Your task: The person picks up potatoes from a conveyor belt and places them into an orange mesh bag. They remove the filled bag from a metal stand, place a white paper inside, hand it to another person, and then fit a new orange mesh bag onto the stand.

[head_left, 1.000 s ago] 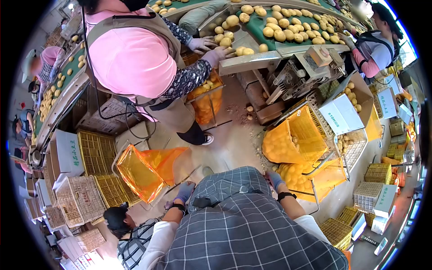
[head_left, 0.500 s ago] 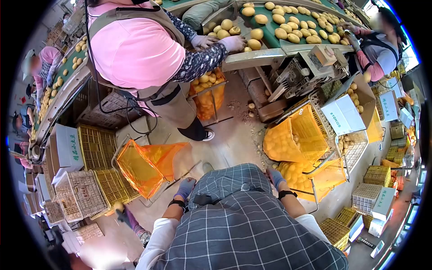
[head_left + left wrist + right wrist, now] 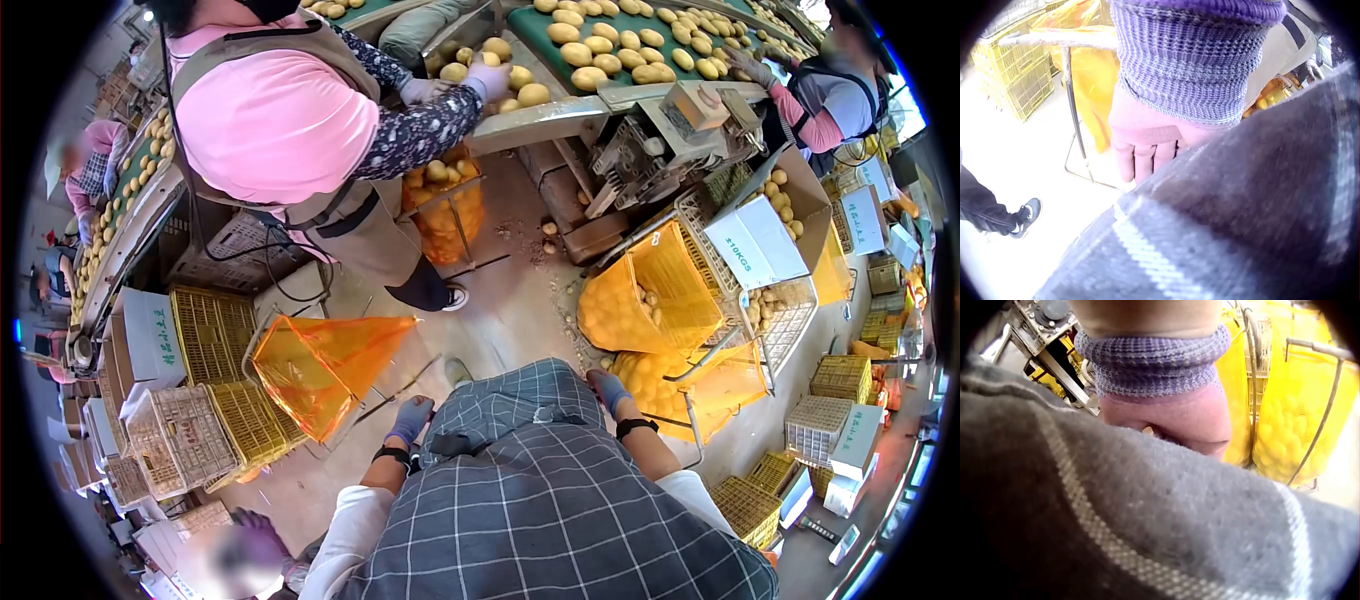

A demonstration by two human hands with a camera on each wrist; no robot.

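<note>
My left hand [image 3: 410, 420], in a purple-grey knit glove, hangs beside the checked apron [image 3: 540, 480]. Its fingers [image 3: 1142, 164] are relaxed and hold nothing in the left wrist view. An orange mesh bag [image 3: 325, 370] on a metal frame is nearest to it. On the other side, my right hand [image 3: 607, 390] hangs gloved against the apron, loosely curled and idle. In the right wrist view the apron hides most of its fingers. Close to that hand stand two orange mesh bags filled with potatoes, the front one [image 3: 645, 385] and the rear one [image 3: 612, 310].
A worker in a pink shirt [image 3: 270, 110] handles potatoes at the sorting conveyor [image 3: 545, 125]. Yellow crates [image 3: 215, 335] are stacked at left. A white carton [image 3: 750, 245] of potatoes stands at right. Another person's gloved hand [image 3: 262, 535] shows at lower left.
Potatoes on the green belt have shifted left, and the pink-shirted worker's hands have moved among them. The person at lower left has changed position. Both my hands stay at my sides.
</note>
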